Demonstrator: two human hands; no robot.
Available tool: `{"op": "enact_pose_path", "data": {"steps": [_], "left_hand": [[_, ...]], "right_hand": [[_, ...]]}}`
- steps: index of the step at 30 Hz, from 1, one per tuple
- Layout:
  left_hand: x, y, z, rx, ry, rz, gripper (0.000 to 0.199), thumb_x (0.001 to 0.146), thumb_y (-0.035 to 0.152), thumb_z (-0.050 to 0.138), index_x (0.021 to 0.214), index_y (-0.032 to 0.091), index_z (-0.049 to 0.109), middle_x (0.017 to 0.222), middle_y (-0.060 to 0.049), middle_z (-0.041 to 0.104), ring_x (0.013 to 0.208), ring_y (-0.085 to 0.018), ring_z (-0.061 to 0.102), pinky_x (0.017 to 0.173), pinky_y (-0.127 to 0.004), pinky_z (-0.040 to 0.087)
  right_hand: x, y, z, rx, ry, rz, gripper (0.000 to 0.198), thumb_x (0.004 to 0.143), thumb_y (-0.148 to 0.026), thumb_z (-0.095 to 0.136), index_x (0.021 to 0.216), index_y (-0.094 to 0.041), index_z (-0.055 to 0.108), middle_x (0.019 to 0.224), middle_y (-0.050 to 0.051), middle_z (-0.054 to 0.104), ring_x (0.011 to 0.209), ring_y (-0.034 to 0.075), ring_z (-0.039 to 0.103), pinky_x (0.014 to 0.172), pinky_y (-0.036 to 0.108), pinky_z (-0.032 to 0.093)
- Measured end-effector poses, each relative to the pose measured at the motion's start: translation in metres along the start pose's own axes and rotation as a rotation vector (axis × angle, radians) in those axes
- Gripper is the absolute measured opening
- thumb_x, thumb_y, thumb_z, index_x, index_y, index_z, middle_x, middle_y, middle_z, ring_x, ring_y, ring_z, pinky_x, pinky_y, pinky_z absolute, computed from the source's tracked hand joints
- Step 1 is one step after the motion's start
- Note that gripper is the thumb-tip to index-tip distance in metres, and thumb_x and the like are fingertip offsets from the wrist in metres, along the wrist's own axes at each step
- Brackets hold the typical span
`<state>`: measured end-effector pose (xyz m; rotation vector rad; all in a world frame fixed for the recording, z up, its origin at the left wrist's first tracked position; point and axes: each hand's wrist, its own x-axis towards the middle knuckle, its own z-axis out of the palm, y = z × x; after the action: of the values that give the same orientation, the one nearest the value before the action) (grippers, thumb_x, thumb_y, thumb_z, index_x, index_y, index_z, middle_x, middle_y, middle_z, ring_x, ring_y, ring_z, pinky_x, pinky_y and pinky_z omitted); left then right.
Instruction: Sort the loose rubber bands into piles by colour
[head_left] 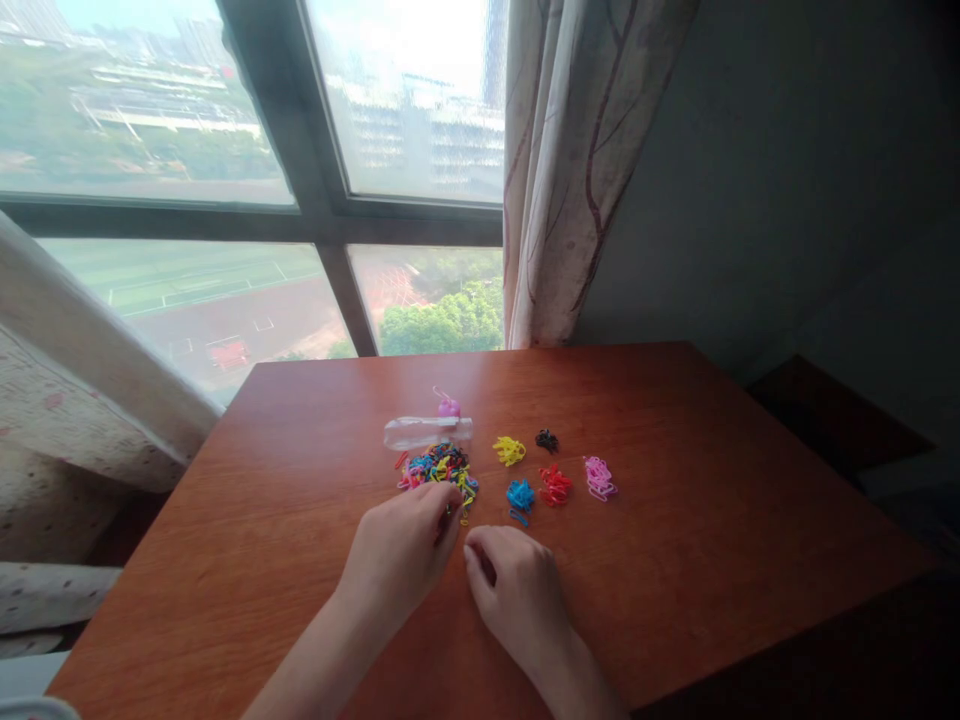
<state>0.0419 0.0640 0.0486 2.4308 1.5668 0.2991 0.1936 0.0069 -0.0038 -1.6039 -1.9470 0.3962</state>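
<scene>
My left hand (405, 540) reaches to the front edge of a mixed pile of small coloured loops (437, 463), its thumb and fingers pinched together. What the pinch holds, if anything, is hidden. My right hand (517, 580) rests low over the table just to the right, fingers curled and thumb against the forefinger; anything inside is too small to make out. Beyond it lie sorted heaps: blue loops (520, 495), red loops (556, 485), yellow loops (509, 451), black loops (547, 440) and pink loops (599, 478).
Behind the mixed pile a clear plastic bottle (420, 432) lies on its side, with a purple-pink cap (448, 408) and a thin string by it. The brown wooden table (712, 520) meets a window (322, 215) and a curtain (559, 170) at its far side.
</scene>
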Motion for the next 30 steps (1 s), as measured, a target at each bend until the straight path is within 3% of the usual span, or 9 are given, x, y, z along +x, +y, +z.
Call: {"op": "enact_pose_path", "data": {"steps": [8, 15, 22, 30], "left_hand": [[0.076, 0.024, 0.0, 0.011, -0.06, 0.129, 0.021, 0.089, 0.022, 0.047, 0.087, 0.023, 0.068, 0.084, -0.004, 0.072, 0.073, -0.019, 0.067, 0.061, -0.026, 0.041], [0.1, 0.027, 0.013, 0.043, -0.077, 0.141, 0.023, 0.09, 0.024, 0.045, 0.091, 0.021, 0.068, 0.089, -0.007, 0.073, 0.076, -0.021, 0.068, 0.064, -0.027, 0.043], [0.085, 0.024, 0.002, 0.042, -0.045, 0.12, 0.023, 0.091, 0.024, 0.044, 0.089, 0.021, 0.067, 0.087, -0.005, 0.072, 0.074, -0.019, 0.066, 0.061, -0.025, 0.039], [0.017, -0.01, -0.008, -0.024, 0.009, 0.033, 0.018, 0.09, 0.027, 0.048, 0.091, 0.024, 0.066, 0.087, -0.001, 0.073, 0.075, -0.016, 0.066, 0.061, -0.023, 0.04]], "right_hand": [[0.0, 0.002, 0.002, 0.053, -0.008, 0.027, 0.016, 0.086, -0.011, 0.05, 0.08, -0.022, 0.06, 0.075, -0.001, 0.065, 0.071, 0.015, 0.06, 0.065, 0.024, 0.033], [-0.002, 0.0, 0.001, 0.071, -0.007, 0.027, 0.016, 0.085, -0.01, 0.052, 0.082, -0.022, 0.062, 0.078, -0.001, 0.066, 0.073, 0.015, 0.061, 0.066, 0.024, 0.035], [0.0, 0.0, 0.0, 0.058, -0.001, 0.017, 0.017, 0.085, -0.009, 0.052, 0.082, -0.022, 0.062, 0.077, -0.001, 0.066, 0.073, 0.015, 0.061, 0.067, 0.024, 0.036], [-0.001, 0.0, 0.0, 0.027, 0.006, 0.012, 0.015, 0.087, -0.012, 0.051, 0.08, -0.022, 0.06, 0.075, -0.001, 0.065, 0.071, 0.015, 0.06, 0.065, 0.025, 0.035]]}}
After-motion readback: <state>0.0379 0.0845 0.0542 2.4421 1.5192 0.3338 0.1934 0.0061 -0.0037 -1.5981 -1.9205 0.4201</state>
